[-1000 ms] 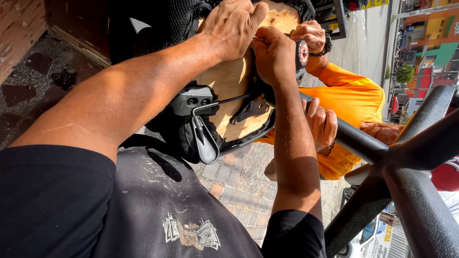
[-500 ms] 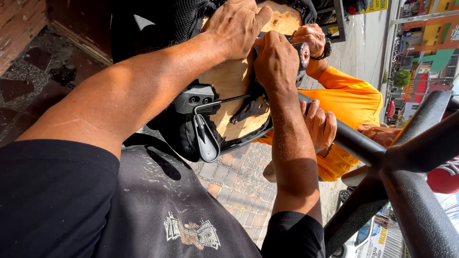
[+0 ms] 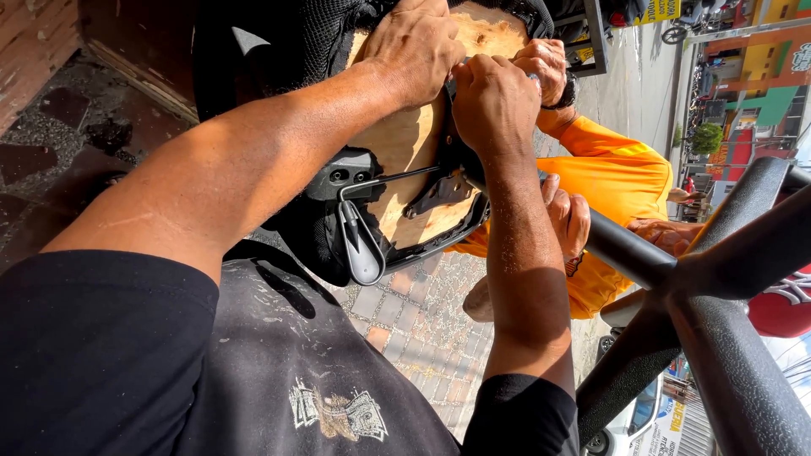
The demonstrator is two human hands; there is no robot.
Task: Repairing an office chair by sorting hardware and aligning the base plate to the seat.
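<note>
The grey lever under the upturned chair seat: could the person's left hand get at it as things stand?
Probably yes. The grey lever hangs exposed below the plywood seat underside, with nothing covering it. The left hand rests flat higher up on that wood and would only need to slide down.

Strong daylight comes from the right and makes the orange sleeve (image 3: 617,169) and the street (image 3: 625,67) very bright. The black shirt (image 3: 169,363) is in shadow. The black bars (image 3: 718,312) close to the camera look soft; edges bend slightly.
</note>
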